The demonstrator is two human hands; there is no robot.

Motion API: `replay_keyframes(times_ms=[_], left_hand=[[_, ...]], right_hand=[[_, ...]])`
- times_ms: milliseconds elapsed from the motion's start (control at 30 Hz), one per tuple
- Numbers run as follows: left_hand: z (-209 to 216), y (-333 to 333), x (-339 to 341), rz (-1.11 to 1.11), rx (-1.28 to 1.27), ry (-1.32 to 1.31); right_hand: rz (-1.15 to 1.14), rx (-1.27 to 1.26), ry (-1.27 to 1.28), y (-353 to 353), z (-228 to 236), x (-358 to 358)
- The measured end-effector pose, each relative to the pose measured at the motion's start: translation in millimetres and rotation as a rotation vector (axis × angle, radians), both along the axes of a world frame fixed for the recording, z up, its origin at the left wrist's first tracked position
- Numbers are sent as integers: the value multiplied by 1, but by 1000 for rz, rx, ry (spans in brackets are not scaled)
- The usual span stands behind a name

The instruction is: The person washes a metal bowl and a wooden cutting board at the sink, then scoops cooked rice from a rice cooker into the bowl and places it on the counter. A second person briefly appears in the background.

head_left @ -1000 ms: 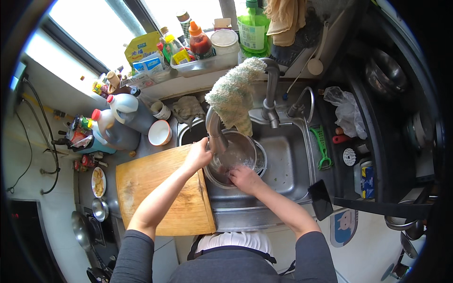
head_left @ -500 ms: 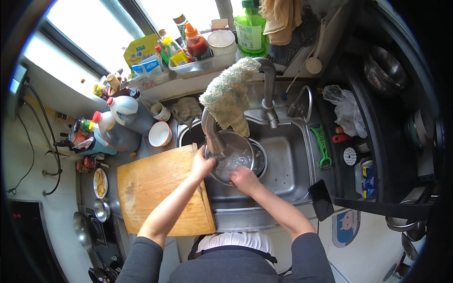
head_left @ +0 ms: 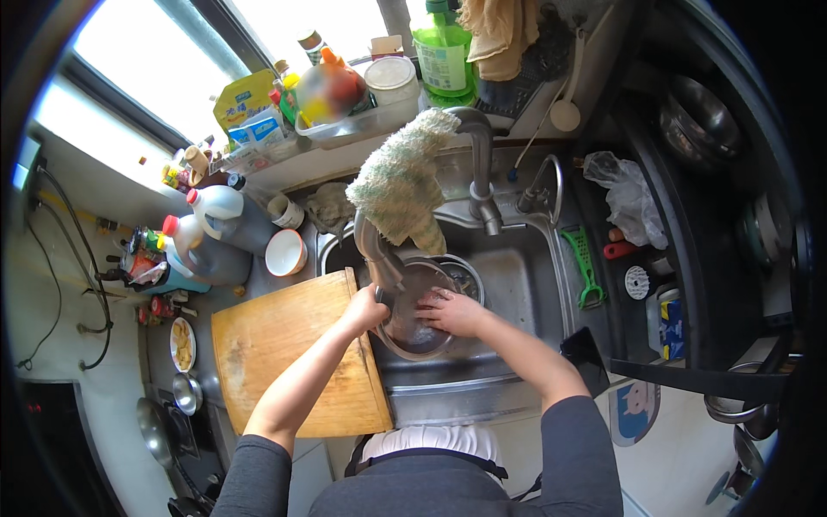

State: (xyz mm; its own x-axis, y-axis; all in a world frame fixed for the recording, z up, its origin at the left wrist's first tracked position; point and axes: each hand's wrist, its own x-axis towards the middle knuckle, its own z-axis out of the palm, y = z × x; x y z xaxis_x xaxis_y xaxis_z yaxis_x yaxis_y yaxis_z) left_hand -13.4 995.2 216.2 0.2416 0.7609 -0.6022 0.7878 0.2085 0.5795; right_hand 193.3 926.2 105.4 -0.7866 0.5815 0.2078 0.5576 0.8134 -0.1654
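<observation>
While the metal bowl (head_left: 420, 354) is sitting near the middle of the frame, inside the left part of the sink (head_left: 521, 289), both bare hands are working at it. At the bowl's left edge, the left hand (head_left: 368, 311) is resting with its fingers bent inward, just beside the faucet (head_left: 376, 250); their tips are hiding from view, so one cannot tell whether they are gripping the rim or only touching it. On the bowl's right side, the right hand (head_left: 453, 313) is lying over the rim, its fingers stretching out and slightly spread into cloudy water (head_left: 407, 327); whether anything is lying under them cannot be told.

Above the bowl, a pale, nubby towel (head_left: 398, 181) is hanging over the faucet's neck. A second metal bowl (head_left: 473, 280) is partly showing behind the first, toward its upper right. Left of center, a wooden cutting board (head_left: 297, 353) is lying across the counter and the sink's edge, with a small orange-and-white bowl (head_left: 286, 252) sitting beyond its far edge. Right of center, a green peeler (head_left: 589, 269) is lying beside the sink, and a dark phone (head_left: 586, 362) is resting at the lower right corner of the sink.
</observation>
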Motion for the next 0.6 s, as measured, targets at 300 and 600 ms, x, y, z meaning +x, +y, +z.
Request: replay_keyframes(times_ms=[300, 600], left_hand=[[-14, 13, -17, 397, -443, -249], [-43, -7, -21, 116, 40, -94]], right_hand=[[-408, 62, 225, 22, 10, 37], [-1583, -324, 1271, 62, 25, 62]])
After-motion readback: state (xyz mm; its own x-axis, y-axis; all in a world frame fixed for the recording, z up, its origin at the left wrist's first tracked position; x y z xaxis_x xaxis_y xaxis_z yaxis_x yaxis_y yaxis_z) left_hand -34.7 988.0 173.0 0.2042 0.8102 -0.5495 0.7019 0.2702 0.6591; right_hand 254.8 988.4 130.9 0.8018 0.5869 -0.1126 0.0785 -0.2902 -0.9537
